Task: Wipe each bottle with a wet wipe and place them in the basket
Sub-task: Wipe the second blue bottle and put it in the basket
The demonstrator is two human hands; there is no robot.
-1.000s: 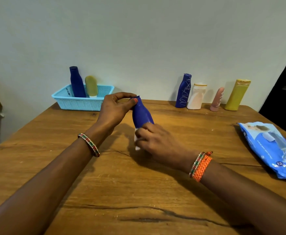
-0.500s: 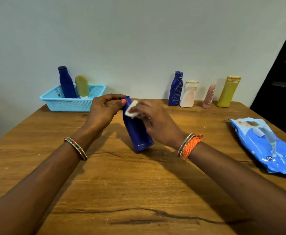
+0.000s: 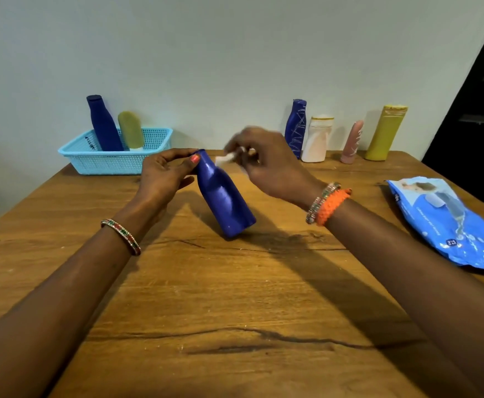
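Observation:
A dark blue bottle (image 3: pixel 225 201) leans tilted on the wooden table (image 3: pixel 235 297), its base on the wood. My left hand (image 3: pixel 164 175) pinches its top between thumb and fingers. My right hand (image 3: pixel 266 162), blurred, pinches a small folded white wet wipe (image 3: pixel 223 160) right beside the bottle's neck. At the back left a light blue basket (image 3: pixel 114 159) holds a dark blue bottle (image 3: pixel 103 124) and an olive bottle (image 3: pixel 131 130).
Along the wall at the back right stand a blue bottle (image 3: pixel 297 127), a white bottle (image 3: pixel 318 139), a pink bottle (image 3: pixel 353 142) and a yellow-green bottle (image 3: pixel 386 133). A blue wet-wipe pack (image 3: pixel 447 222) lies at the table's right edge. A dark opening is at the far right.
My right hand has drawn the wipe up the bottle from near its base to the neck and lifted slightly off. The bottle stays tilted in my left hand.

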